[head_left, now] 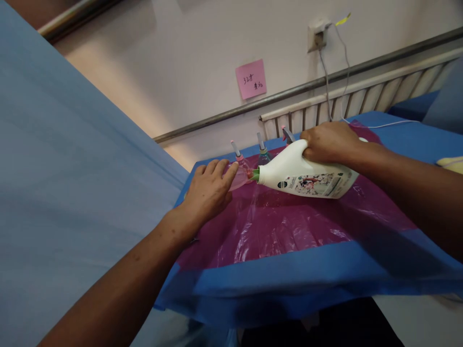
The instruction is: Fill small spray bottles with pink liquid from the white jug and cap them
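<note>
My right hand (327, 140) is closed round the handle of a white detergent jug (307, 178) with a printed label. The jug lies tipped over, its green spout (255, 174) pointing left. That spout meets the narrow end of a see-through pink bottle (238, 178). Curled round the bottle's other side is my left hand (211, 185), which hides much of it. Close behind stand a pink spray bottle (240, 156), a teal spray bottle (264, 155) and another with a pink and grey spray head (288, 135), partly covered by the jug.
A glossy magenta plastic sheet (275, 231) covers part of the blue table cloth (307, 270). A blue curtain (72, 168) hangs at left. Behind, a pink note (251, 79) and a socket (317, 37) with a cable are on the wall. Something yellow (452, 164) lies at right.
</note>
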{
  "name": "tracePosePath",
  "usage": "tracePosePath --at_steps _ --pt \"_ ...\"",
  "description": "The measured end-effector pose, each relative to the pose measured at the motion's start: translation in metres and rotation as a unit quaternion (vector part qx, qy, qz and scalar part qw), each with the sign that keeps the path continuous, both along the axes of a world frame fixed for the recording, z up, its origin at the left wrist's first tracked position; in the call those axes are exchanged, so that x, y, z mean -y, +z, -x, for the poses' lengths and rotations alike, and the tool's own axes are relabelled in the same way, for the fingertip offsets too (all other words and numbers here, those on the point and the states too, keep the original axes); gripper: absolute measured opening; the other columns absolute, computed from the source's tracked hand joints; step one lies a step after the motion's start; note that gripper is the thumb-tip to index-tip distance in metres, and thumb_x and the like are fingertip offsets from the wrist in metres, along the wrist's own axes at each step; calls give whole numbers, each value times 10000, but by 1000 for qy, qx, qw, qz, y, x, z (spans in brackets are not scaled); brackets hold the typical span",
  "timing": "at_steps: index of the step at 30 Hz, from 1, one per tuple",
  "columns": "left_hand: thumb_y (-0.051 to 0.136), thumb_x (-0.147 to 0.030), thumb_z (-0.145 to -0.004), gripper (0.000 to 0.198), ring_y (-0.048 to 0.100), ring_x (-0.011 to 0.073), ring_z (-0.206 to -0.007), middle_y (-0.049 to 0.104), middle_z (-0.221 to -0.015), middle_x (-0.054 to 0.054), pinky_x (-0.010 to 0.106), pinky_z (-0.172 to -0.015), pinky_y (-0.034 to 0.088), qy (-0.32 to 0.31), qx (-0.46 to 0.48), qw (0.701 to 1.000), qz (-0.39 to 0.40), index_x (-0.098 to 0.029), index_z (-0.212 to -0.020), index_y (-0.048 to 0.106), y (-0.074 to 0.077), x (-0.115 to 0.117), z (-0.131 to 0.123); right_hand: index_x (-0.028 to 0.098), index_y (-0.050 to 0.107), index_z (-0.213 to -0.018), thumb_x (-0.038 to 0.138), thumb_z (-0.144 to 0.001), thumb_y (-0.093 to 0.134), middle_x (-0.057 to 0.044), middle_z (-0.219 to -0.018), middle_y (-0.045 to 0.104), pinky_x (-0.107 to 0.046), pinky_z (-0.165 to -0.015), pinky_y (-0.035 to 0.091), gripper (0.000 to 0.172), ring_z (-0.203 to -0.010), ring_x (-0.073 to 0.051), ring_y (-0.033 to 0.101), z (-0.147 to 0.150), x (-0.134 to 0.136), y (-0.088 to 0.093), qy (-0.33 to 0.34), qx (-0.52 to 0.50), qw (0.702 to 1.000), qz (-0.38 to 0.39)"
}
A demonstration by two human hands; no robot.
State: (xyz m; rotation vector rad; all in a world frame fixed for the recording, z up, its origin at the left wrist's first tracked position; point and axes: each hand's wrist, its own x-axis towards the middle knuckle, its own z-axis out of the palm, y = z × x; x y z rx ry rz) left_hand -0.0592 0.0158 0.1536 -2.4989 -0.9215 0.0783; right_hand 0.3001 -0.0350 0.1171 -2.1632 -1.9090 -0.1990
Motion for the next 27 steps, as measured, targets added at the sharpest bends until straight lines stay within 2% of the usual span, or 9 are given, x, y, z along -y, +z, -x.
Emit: tracePosePath --at_steps 4,8,13,17,21,27 --pt "697 -181 -974 803 536 432 -1580 555 -1757 178 565 -1244 480 22 -25 999 0 -249 -1733 445 3 5 -2 181 834 -1201 390 -988 575 -215 -1088 835 -382 -712 294 396 -856 -283 663 8 3 9 -18 66 996 49" --pt "668 -232 -1033 766 539 410 -1579 542 -1767 194 548 -1223 496 30 -69 997 -23 -209 -1757 420 5 9 -4 183 820 -1211 388 -1000 533 -212 -1104 835 -379 -686 277 411 -862 -285 668 10 6 14 -17 70 995 66" --pt "675 -214 -1031 767 559 417 -1558 554 -1748 215 548 -1195 504 17 -74 997 -35 -185 -1757 429 5 10 -3 173 824 -1263 392 -984 557 -228 -1147 832 -390 -731 338 443 -919 -312 689 13 8 18 -17 59 995 78" --pt "682 -213 -1031 768 557 411 -1556 552 -1743 210 531 -1205 486 17 -75 997 -30 -177 -1755 430 5 10 -3 201 833 -1287 414 -985 553 -215 -1137 829 -410 -747 386 464 -941 -336 702 12 5 16 -18 60 995 82" --pt "659 -201 -1031 764 553 376 -1560 551 -1754 178 503 -1204 488 18 -86 995 -40 -220 -1754 414 5 9 -2 239 834 -1265 453 -980 606 -182 -1077 827 -405 -737 408 423 -938 -336 710 9 1 12 -9 60 995 75" --pt "620 -196 -1036 736 552 376 -1555 548 -1757 185 511 -1201 493 12 -94 994 -48 -200 -1744 417 2 7 -1 230 832 -1277 444 -988 599 -200 -1099 826 -430 -761 434 428 -974 -365 729 10 1 13 -8 52 996 77"
